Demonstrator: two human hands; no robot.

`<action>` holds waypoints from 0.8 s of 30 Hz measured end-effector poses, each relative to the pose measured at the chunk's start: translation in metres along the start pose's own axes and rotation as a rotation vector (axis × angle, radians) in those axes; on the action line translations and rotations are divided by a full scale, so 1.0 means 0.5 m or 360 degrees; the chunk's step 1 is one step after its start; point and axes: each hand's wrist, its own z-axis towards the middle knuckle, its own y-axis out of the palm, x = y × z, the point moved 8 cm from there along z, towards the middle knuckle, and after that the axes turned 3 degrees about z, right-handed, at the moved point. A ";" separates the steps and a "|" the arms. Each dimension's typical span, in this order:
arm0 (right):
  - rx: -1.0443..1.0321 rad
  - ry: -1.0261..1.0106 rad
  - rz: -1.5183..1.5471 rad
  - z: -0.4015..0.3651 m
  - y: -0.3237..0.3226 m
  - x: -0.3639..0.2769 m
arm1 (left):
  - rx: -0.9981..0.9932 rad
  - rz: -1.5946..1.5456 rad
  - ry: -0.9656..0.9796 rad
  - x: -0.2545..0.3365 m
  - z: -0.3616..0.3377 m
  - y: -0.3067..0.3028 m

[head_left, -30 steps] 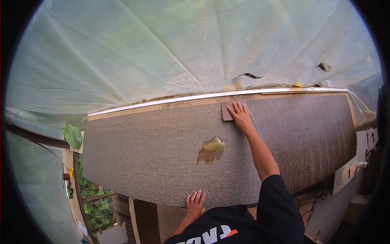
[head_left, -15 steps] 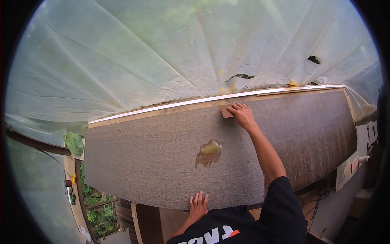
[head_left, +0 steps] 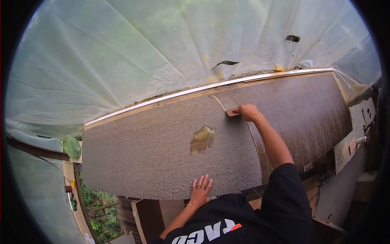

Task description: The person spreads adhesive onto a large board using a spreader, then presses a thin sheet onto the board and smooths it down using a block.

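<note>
My right hand grips a thin brown flat spreader, its edge down on a large speckled grey-brown panel. A pale, thin ridge runs from the far edge toward the spreader, and a similar line continues past my hand to the near side, where the panel turns darker and smoother. My left hand rests on the near edge of the panel, fingers spread, holding nothing. Between the hands lies a yellowish, wet-looking lump of paste with a brown smear below it.
Translucent plastic sheeting with several holes rises behind the panel. A white strip runs along the far edge. At left hangs a green plastic bag; at right stands a side board with a white roll. Cables hang below.
My right hand has drawn the spreader from near the far edge toward me, and a pale ridge now shows behind it. My left hand lies farther onto the panel. The view has shifted.
</note>
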 end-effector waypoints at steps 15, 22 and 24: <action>-0.0258 0.0157 0.0027 -0.679 0.163 -0.108 | 0.0315 0.0048 0.0036 -0.007 -0.006 0.008; -0.0739 0.0238 -0.0054 -0.797 0.229 -0.146 | 0.0361 0.0003 0.0059 -0.012 -0.013 0.016; -0.0434 0.0214 0.0500 -0.784 0.210 -0.121 | 0.0351 -0.0076 0.0074 -0.014 -0.012 0.010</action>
